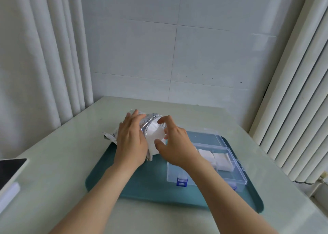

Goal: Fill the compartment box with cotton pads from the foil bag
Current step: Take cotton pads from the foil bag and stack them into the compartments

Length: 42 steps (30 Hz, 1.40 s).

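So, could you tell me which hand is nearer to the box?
Right. The right hand grips pads at the bag mouth, its wrist over the left end of the box; the left hand rests on the bag, farther left.

Both forearms reach forward, left hand [131,141] flat with straight fingers [132,119], right hand [175,145] clawed, thumb spread.

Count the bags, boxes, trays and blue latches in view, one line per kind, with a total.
Foil bag: 1
Compartment box: 1
Teal tray: 1
Blue latches: 2
Total: 5
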Each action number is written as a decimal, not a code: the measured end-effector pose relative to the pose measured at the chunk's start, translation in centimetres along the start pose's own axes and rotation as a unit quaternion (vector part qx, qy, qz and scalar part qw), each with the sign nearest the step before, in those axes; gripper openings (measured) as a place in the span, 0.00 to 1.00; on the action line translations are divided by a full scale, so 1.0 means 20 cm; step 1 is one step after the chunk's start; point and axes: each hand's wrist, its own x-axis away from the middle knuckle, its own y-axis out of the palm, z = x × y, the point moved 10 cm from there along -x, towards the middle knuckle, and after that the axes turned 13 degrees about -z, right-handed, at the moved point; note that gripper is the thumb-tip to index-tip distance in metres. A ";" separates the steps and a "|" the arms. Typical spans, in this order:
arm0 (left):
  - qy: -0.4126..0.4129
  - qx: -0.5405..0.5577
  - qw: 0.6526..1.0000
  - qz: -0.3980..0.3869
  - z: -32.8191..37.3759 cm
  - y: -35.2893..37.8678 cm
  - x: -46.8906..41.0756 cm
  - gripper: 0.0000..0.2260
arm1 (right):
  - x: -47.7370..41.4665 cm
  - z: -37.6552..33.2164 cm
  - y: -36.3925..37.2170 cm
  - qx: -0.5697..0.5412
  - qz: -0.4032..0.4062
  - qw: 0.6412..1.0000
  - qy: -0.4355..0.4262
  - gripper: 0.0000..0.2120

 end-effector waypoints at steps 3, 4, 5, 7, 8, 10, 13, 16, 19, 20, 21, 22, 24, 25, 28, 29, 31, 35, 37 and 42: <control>0.002 -0.017 1.000 0.001 0.00 0.00 0.00 0.19 | -0.05 -0.02 0.02 0.065 0.028 0.997 0.026 0.21; 0.001 -0.025 1.000 0.004 0.01 -0.01 0.00 0.19 | -0.06 -0.03 0.04 0.089 0.033 0.995 0.038 0.21; 0.001 -0.029 1.000 0.007 0.00 -0.01 0.00 0.20 | -0.07 -0.03 0.06 0.110 0.032 0.992 0.050 0.22; 0.001 -0.032 0.999 0.008 0.00 -0.01 0.00 0.22 | -0.09 -0.01 0.11 0.132 0.020 0.989 0.071 0.23; 0.000 -0.032 0.999 0.008 0.00 -0.01 0.00 0.21 | -0.09 0.00 0.12 0.127 0.012 0.989 0.077 0.23; -0.003 -0.029 1.000 0.010 -0.01 0.00 -0.01 0.19 | -0.10 0.02 0.12 0.104 0.005 0.991 0.084 0.23; 0.005 -0.036 0.999 0.016 -0.02 0.00 -0.02 0.19 | -0.10 0.00 0.12 0.100 0.010 0.992 0.081 0.17; 0.010 -0.042 0.999 0.015 -0.02 0.01 -0.02 0.21 | -0.09 -0.02 0.11 0.102 0.014 0.992 0.075 0.13; 0.009 -0.044 0.999 0.012 -0.03 0.01 -0.02 0.22 | -0.08 -0.02 0.10 0.098 0.033 0.992 0.079 0.12; 0.013 -0.046 0.999 0.010 -0.02 0.01 -0.02 0.23 | -0.07 -0.01 0.08 0.095 0.047 0.991 0.080 0.12; 0.019 -0.052 0.998 0.008 -0.02 0.00 -0.02 0.25 | -0.06 -0.02 0.06 0.092 0.063 0.991 0.078 0.12; 0.027 -0.062 0.998 0.005 -0.02 0.00 -0.02 0.26 | -0.05 -0.01 0.04 0.089 0.077 0.990 0.077 0.11; 0.032 -0.084 0.996 -0.004 -0.02 0.01 -0.02 0.24 | -0.03 -0.01 0.01 0.077 0.087 0.991 0.070 0.11; 0.031 -0.091 0.995 -0.009 -0.02 0.02 -0.01 0.21 | -0.03 -0.01 0.01 0.063 0.084 0.992 0.064 0.11; 0.028 -0.094 0.995 -0.016 -0.02 0.04 -0.01 0.19 | -0.01 -0.01 -0.01 0.019 0.077 0.997 0.023 0.09; 0.026 -0.092 0.995 -0.017 -0.02 0.04 -0.01 0.19 | -0.01 -0.02 0.00 0.017 0.068 0.998 0.009 0.09; 0.023 -0.088 0.996 -0.020 -0.02 0.05 -0.02 0.20 | -0.01 -0.04 0.02 0.019 0.044 0.999 -0.011 0.10; 0.018 -0.081 0.996 -0.016 -0.05 0.05 -0.02 0.15 | -0.05 -0.06 0.07 0.039 0.029 0.998 -0.045 0.09; 0.013 -0.075 0.997 -0.016 -0.06 0.05 -0.03 0.16 | -0.07 -0.05 0.09 0.042 0.018 0.998 -0.037 0.10; 0.009 -0.067 0.998 -0.009 -0.05 0.04 -0.02 0.19 | -0.09 -0.01 0.14 0.026 -0.020 0.999 0.021 0.26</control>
